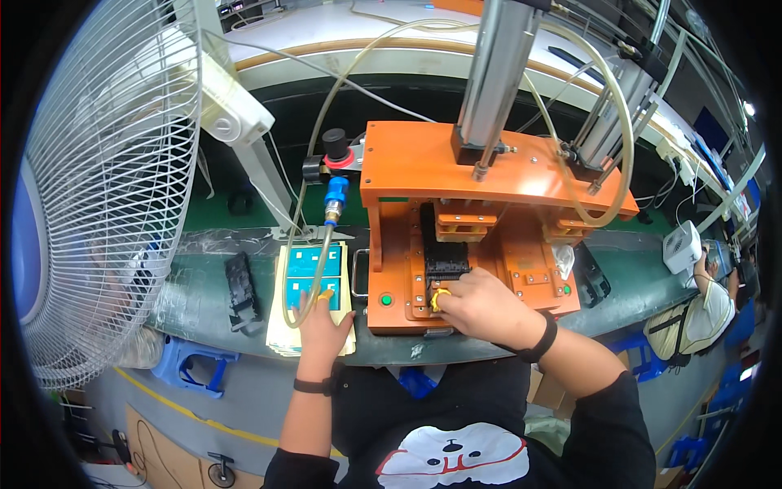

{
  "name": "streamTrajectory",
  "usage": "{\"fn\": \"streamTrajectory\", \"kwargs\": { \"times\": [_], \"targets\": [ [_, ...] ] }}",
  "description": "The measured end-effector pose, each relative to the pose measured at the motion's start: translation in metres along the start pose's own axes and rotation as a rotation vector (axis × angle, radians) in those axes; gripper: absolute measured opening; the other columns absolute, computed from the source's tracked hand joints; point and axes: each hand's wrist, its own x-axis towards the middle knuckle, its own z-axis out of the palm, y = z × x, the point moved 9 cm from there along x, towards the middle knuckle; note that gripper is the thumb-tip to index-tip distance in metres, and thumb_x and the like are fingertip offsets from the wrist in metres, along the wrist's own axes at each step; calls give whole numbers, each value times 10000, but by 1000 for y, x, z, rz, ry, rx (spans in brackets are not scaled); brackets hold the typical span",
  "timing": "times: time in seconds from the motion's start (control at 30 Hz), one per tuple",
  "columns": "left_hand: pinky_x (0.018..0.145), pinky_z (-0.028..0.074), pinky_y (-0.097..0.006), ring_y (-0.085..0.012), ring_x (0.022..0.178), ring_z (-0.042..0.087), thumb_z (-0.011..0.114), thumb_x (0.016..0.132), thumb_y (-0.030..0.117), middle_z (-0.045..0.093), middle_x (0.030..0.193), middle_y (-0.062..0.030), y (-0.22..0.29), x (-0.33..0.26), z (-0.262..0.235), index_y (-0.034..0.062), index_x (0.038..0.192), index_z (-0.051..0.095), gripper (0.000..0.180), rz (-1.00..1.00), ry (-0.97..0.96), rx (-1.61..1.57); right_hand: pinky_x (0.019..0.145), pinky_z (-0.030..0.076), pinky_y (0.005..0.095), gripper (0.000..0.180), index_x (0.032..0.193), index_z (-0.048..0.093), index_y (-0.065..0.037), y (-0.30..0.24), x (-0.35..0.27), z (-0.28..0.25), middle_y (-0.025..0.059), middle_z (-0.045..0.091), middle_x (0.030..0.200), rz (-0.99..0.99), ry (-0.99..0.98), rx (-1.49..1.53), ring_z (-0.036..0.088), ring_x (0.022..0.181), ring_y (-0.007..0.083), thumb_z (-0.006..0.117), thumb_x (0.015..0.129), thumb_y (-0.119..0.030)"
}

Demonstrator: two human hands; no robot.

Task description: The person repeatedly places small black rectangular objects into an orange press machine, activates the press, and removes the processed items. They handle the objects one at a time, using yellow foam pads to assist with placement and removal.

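Right hand [481,306] at the orange press [415,163], left hand [322,326] on blue-green sheets [303,262]

Head view. Left fingers: spread, palm down, laid over the near part of the blue-green sheets; thumb stands out to the right. Pale yellow sheets [281,336] lie beneath and stick out to the left of these fingers. A yellow finger cover is on one of them. Farther left, apart from the fingertips: a long black piece [241,292] on the green bench [199,285].

Right fingers: bent, at the near end of the fixture in the press bed. A yellow finger cover [441,299] shows here too. Whether they pinch or only press cannot be told; the hand hides the contact. A black strip [444,254] sits in the fixture, running away from just beyond these fingertips. Green button [386,301] to their left, on the press base. Well beyond the fingers, above the bed: a metal cylinder [498,77], upright on the press top.
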Motion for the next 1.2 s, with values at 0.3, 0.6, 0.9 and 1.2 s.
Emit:
{"fn": "streamTrajectory", "kwargs": {
  "times": [0.3, 0.6, 0.9, 1.2],
  "targets": [
    [1128, 405, -581, -475, 1372, 541, 905, 776, 273, 695, 1276, -225, -8, -10, 1, 26, 1208, 707, 536, 0, 68, 54, 1026, 477, 504, 488, 1118, 650, 9, 1, 1, -10, 233, 636, 1189, 197, 120, -43, 601, 1215, 436, 836, 832, -339],
    [1118, 412, -594, -466, 1323, 582, 891, 785, 282, 726, 1199, -230, -3, -6, -4, 23, 1139, 730, 468, -9, 91, 67, 1130, 459, 535, 500, 1137, 639, 9, 16, 2, 6, 284, 673, 1199, 233, -45, 33, 626, 1239, 462, 824, 839, -347],
    [1113, 412, -633, -455, 1350, 572, 861, 826, 311, 723, 1252, -244, -13, -6, 4, 16, 1133, 740, 442, -10, 39, 76, 820, 604, 447, 525, 1305, 657, -10, -76, -9, 6, 277, 582, 1365, 26, 232, 433, 717, 1001, 397, 806, 879, -279],
    [1135, 422, -562, -465, 1370, 546, 936, 732, 262, 680, 1385, -209, -8, -7, -15, 45, 1237, 731, 587, 7, -65, -97, 709, 634, 455, 665, 1420, 504, 51, -65, 16, 102, 339, 502, 1419, 388, 98, 514, 721, 893, 450, 764, 927, -310]
  ]
}}
